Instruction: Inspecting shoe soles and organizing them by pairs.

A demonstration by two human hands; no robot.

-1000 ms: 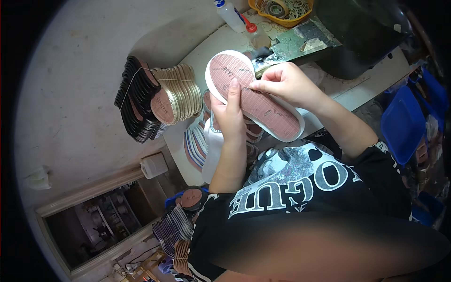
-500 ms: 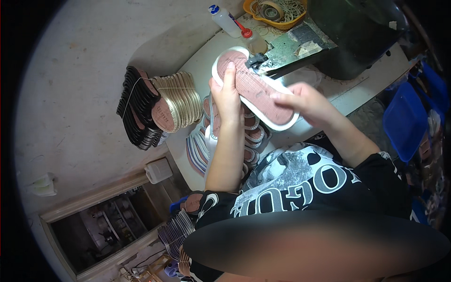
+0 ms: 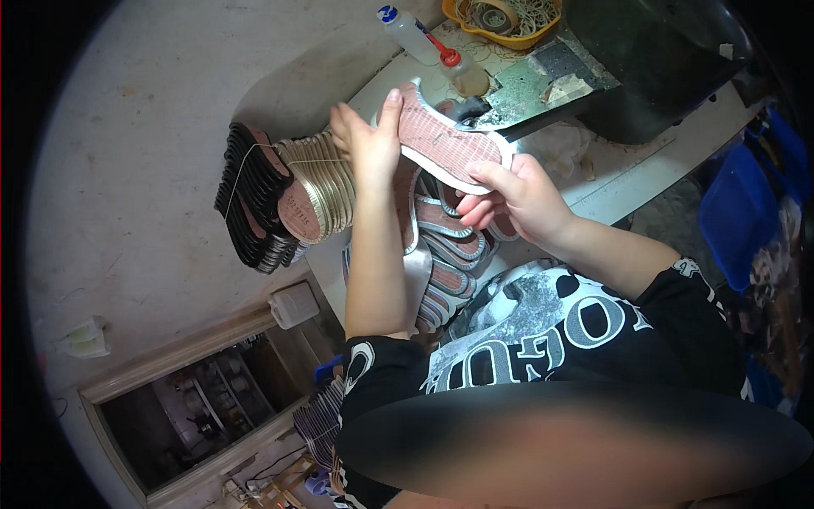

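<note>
hands (image 3: 373, 144) (image 3: 517, 199) grip pink shoe sole (image 3: 445, 144) over table (image 3: 644, 165)

The left hand (image 3: 370, 144) hides part of the shoe sole (image 3: 447, 141).

- Single head-worn fisheye view, looking steeply down from above the chest.
- Close on both bare hands at a white worktable (image 3: 644, 161); forearms enter from below.
- Edges curve, corners dark; grey floor at left.

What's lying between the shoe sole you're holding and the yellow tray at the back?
In the head view, a small squeeze bottle with a red nozzle lies on the table between the shoe sole and the yellow tray.
</note>
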